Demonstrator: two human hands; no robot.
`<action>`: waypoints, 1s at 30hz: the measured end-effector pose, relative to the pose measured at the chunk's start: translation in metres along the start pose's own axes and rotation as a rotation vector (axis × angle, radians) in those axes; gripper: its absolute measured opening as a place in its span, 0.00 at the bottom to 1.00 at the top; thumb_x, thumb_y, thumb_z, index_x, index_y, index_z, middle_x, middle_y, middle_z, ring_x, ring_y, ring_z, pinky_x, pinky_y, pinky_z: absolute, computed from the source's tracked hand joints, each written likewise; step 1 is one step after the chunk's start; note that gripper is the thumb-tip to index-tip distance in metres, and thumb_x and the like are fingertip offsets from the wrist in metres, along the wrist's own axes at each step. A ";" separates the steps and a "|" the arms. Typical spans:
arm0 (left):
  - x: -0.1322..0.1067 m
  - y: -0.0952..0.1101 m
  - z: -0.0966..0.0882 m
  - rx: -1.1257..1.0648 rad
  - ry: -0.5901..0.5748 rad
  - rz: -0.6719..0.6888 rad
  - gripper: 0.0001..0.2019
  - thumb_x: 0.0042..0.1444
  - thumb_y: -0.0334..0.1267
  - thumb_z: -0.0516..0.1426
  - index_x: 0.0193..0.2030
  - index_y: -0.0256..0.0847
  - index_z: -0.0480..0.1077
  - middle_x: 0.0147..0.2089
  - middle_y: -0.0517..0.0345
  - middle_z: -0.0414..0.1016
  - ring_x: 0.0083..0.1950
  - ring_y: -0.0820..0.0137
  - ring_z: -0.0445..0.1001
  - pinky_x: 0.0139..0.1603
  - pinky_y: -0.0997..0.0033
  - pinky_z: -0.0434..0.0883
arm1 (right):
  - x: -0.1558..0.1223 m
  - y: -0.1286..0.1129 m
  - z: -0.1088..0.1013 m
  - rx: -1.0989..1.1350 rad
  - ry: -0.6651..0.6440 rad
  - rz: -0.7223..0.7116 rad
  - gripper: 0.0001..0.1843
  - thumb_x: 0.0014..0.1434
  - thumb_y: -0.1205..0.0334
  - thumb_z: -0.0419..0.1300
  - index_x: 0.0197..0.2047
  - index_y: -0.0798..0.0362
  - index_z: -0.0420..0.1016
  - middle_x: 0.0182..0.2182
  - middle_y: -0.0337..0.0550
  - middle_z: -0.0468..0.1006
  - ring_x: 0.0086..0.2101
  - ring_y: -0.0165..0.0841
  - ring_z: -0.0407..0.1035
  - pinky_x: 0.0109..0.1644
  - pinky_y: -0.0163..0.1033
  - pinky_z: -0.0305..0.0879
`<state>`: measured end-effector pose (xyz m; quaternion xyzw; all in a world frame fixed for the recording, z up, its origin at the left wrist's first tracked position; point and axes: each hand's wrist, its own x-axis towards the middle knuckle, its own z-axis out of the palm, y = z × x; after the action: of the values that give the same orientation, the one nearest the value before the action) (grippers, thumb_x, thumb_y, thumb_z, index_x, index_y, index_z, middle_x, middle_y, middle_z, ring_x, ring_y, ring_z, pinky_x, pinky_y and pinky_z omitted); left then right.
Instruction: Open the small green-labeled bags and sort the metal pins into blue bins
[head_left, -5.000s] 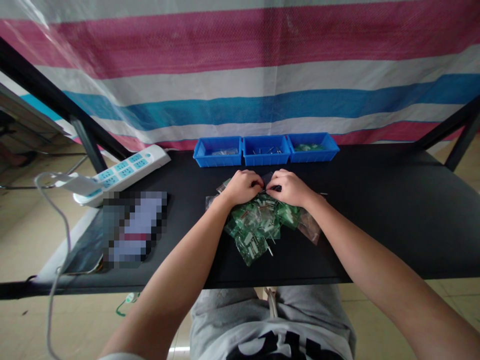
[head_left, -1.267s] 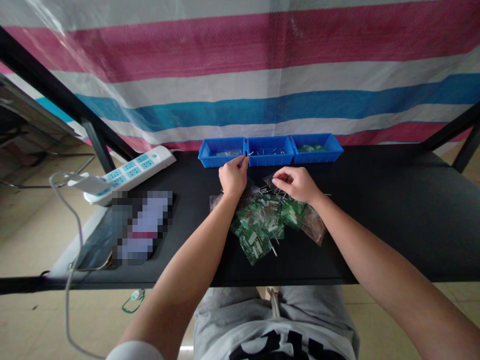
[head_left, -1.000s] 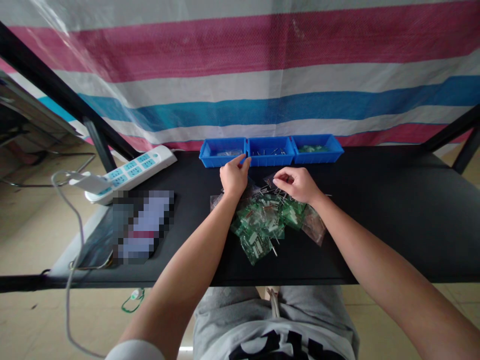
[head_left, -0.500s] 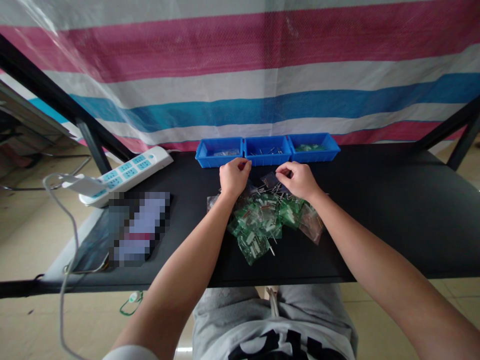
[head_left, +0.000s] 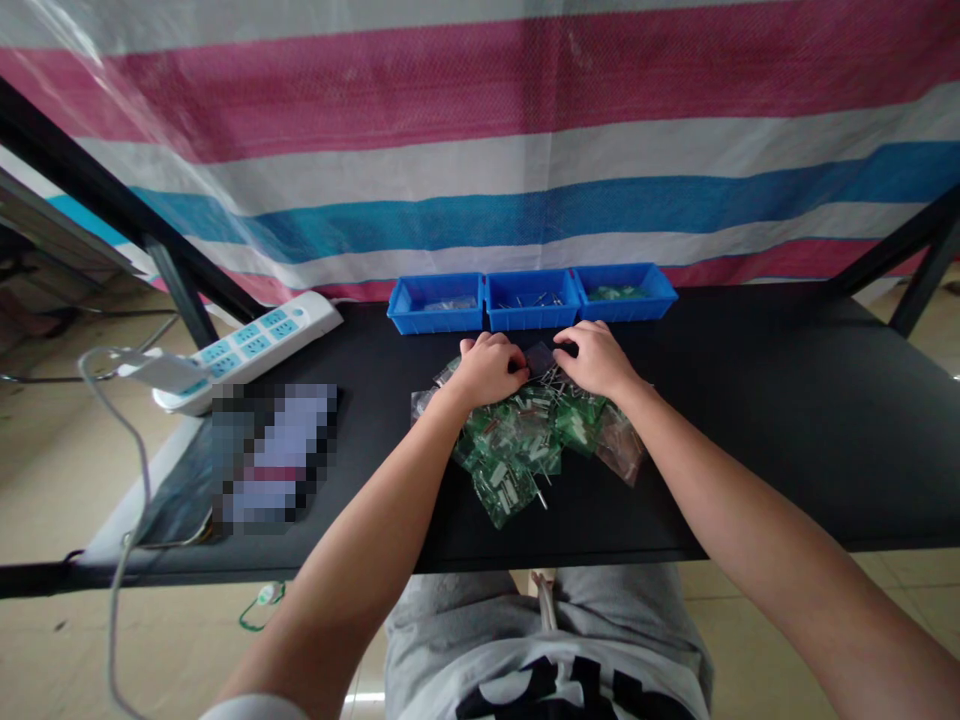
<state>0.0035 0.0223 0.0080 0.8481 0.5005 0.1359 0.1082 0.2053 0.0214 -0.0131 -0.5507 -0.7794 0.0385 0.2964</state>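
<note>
A heap of small green plastic bags (head_left: 504,482) with little parts inside lies before me, mixed with loose metal pins (head_left: 543,497). My left hand (head_left: 491,370) rests at the heap's upper left, its fingers curled together; whatever they hold is hidden. Across from it, my right hand (head_left: 595,358) hovers at the upper right, thumb and forefinger slightly apart. Between the two hands lies a small clear bag (head_left: 540,358), close to both sets of fingertips. A reddish clear bag (head_left: 619,447) sits at the heap's right side.
Three blue bins stand in a row behind the heap: the left bin (head_left: 435,320) with clear bags, the middle bin (head_left: 531,316) with metal pins, the right bin (head_left: 628,309) with green bags. Leftward are a power strip (head_left: 247,345) and a blurred phone-like object (head_left: 281,455).
My left hand has come down and right, from near the bins onto the heap beside the clear bag. My right hand has barely moved; its fingertips have parted slightly.
</note>
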 end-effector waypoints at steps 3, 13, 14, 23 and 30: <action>0.001 0.000 0.002 -0.004 -0.012 -0.003 0.09 0.52 0.41 0.57 0.33 0.44 0.78 0.44 0.48 0.76 0.52 0.51 0.68 0.53 0.48 0.61 | -0.001 0.002 0.003 0.005 -0.073 -0.050 0.16 0.56 0.67 0.58 0.46 0.54 0.81 0.40 0.51 0.78 0.42 0.42 0.67 0.53 0.48 0.61; 0.002 -0.002 -0.001 -0.099 0.023 -0.002 0.08 0.54 0.39 0.56 0.33 0.43 0.77 0.43 0.50 0.77 0.50 0.56 0.70 0.55 0.51 0.60 | -0.005 -0.002 0.005 0.021 -0.198 -0.072 0.15 0.59 0.65 0.56 0.42 0.46 0.84 0.45 0.49 0.75 0.47 0.44 0.62 0.54 0.51 0.60; 0.001 -0.001 -0.003 -0.114 0.026 -0.006 0.08 0.54 0.38 0.56 0.32 0.42 0.77 0.43 0.51 0.77 0.50 0.56 0.70 0.55 0.50 0.60 | -0.005 -0.004 0.004 0.032 -0.207 -0.075 0.14 0.58 0.65 0.57 0.41 0.46 0.84 0.46 0.49 0.75 0.48 0.44 0.62 0.54 0.51 0.60; 0.000 0.002 -0.003 -0.135 0.072 0.111 0.08 0.57 0.40 0.56 0.34 0.41 0.76 0.43 0.54 0.78 0.50 0.60 0.70 0.55 0.54 0.58 | -0.001 -0.015 -0.005 0.229 -0.114 -0.171 0.08 0.59 0.63 0.60 0.32 0.53 0.79 0.35 0.46 0.79 0.39 0.37 0.68 0.49 0.44 0.62; -0.002 0.004 -0.008 -0.159 0.035 0.133 0.07 0.57 0.39 0.57 0.36 0.41 0.75 0.44 0.55 0.78 0.51 0.62 0.71 0.55 0.56 0.57 | 0.000 -0.017 -0.007 0.266 -0.130 -0.221 0.10 0.59 0.65 0.59 0.26 0.53 0.74 0.33 0.48 0.79 0.38 0.37 0.69 0.47 0.44 0.63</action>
<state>0.0033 0.0194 0.0169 0.8656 0.4326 0.1971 0.1572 0.1945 0.0126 -0.0009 -0.4141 -0.8406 0.1440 0.3181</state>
